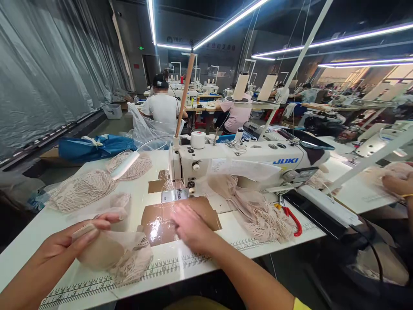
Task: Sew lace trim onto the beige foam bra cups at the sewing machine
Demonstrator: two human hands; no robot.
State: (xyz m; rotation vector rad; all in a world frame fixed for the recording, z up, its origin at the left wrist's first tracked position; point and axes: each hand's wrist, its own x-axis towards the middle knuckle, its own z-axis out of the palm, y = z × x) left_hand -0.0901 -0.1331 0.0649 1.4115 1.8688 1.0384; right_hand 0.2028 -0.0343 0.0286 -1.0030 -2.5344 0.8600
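Observation:
My left hand (87, 234) is closed, thumb against fingers, on the edge of a beige lace bra cup (130, 258) with sheer mesh, which hangs over the table front. My right hand (190, 226) rests on a shiny brown board (159, 226) in front of the presser foot area of the white sewing machine (206, 159). Its fingers are smeared and partly hidden, so what they hold, if anything, does not show. More lace cups (85, 187) lie beyond my left hand. Beige lace and mesh (264, 219) are bunched right of the needle area.
Red-handled scissors (292, 219) lie by the bunched lace. A printed ruler strip (167, 265) runs along the table's front edge. A lit lamp (125, 165) leans over the left side. A blue bundle (97, 147) sits behind. At the right edge another person's hand (398, 183) touches pale fabric.

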